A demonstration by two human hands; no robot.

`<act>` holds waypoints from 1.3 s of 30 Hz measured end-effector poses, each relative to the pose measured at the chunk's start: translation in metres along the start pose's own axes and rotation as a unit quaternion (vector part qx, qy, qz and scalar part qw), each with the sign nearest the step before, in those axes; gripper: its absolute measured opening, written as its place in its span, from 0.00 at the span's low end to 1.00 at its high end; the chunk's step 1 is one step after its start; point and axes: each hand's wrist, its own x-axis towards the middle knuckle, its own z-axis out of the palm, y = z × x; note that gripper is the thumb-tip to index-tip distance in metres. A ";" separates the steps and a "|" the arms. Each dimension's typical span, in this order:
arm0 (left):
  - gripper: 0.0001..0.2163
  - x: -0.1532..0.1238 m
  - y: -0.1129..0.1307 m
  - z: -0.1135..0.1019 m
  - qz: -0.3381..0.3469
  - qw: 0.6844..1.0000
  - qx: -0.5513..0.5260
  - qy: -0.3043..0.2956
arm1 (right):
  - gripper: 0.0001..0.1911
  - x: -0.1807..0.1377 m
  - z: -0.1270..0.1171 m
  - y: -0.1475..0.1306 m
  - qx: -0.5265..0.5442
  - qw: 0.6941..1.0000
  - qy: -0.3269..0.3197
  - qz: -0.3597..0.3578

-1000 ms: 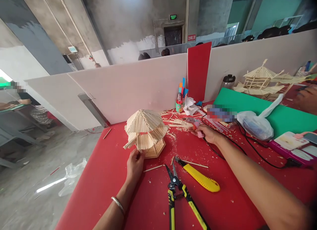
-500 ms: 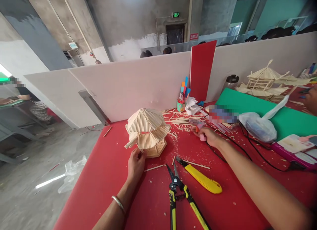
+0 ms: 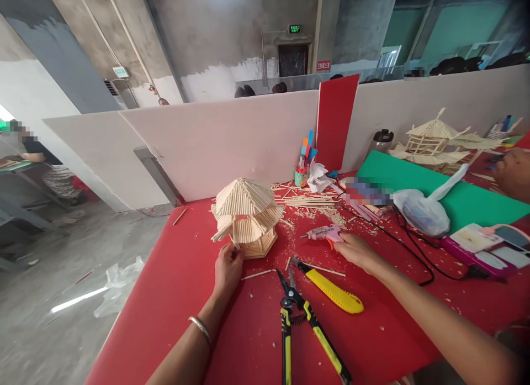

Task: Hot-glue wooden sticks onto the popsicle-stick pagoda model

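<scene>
A pavilion model made of thin wooden sticks, with a two-tiered roof, stands upright on the red table. My left hand is closed at its front left corner, fingers pinched on the model below the lower roof; the fingertips are partly hidden. To the right of the model, my right hand grips a pink hot glue gun, its nozzle pointing left toward the model. Nearer me lie yellow-and-black pruning shears with parted blades and a yellow utility knife.
Loose wooden sticks and shavings lie behind the glue gun. A black cord runs toward a purple power strip. A plastic bag rests by a green board. Another stick model and another person's hand are at right.
My right hand has brought the glue gun toward me and turned its nozzle to the left, away from the stick pile. My left hand stays at the model.
</scene>
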 end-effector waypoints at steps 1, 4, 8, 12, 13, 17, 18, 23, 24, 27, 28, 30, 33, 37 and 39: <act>0.14 0.000 0.000 0.000 0.000 1.000 0.006 -0.003 | 0.05 0.001 0.000 -0.002 -0.026 1.000 0.002 -0.006; 0.14 0.000 0.002 -0.001 -0.005 1.000 0.022 -0.010 | 0.07 0.002 -0.002 -0.006 -0.098 0.995 0.002 -0.027; 0.12 -0.001 0.005 -0.002 0.000 1.000 0.023 -0.011 | 0.14 -0.010 -0.004 -0.014 -0.188 0.978 0.065 -0.066; 0.10 -0.002 0.006 -0.003 0.010 1.000 0.017 -0.009 | 0.24 -0.027 0.007 -0.034 -0.240 0.941 0.137 -0.194; 0.10 -0.002 0.005 -0.003 0.010 1.000 0.015 -0.008 | 0.24 -0.029 0.013 -0.040 -0.232 0.932 0.133 -0.245; 0.09 -0.002 0.003 -0.001 0.012 1.000 0.009 -0.006 | 0.25 -0.027 0.050 -0.059 -0.108 0.929 0.051 -0.349; 0.09 -0.002 0.002 0.000 0.012 1.000 0.008 -0.006 | 0.25 -0.027 0.059 -0.061 -0.086 0.930 0.050 -0.354; 0.09 -0.002 0.002 0.001 0.015 1.000 0.007 -0.008 | 0.23 -0.042 0.081 -0.065 -0.099 0.920 0.083 -0.369; 0.09 -0.003 0.002 0.001 0.016 1.000 0.008 -0.008 | 0.22 -0.048 0.077 -0.064 -0.123 0.916 0.077 -0.375; 0.09 -0.003 0.002 0.001 0.013 1.000 0.010 -0.008 | 0.21 -0.069 0.057 -0.055 -0.215 0.909 0.071 -0.350; 0.09 -0.003 0.002 0.001 0.011 1.000 0.011 -0.008 | 0.21 -0.075 0.049 -0.050 -0.247 0.914 0.080 -0.313; 0.08 -0.003 0.001 0.001 0.007 1.000 0.013 -0.011 | 0.22 -0.083 0.036 -0.042 -0.312 0.921 0.077 -0.219; 0.08 -0.003 0.000 0.000 0.004 1.000 0.011 -0.010 | 0.17 -0.091 0.029 -0.039 -0.364 0.920 0.023 -0.143; 0.08 -0.002 0.001 0.000 0.007 1.000 0.007 -0.006 | 0.14 -0.097 0.044 -0.051 -0.393 0.908 0.001 -0.148; 0.07 -0.002 0.002 0.000 0.008 1.000 0.008 -0.008 | 0.15 -0.097 0.053 -0.058 -0.398 0.907 0.011 -0.134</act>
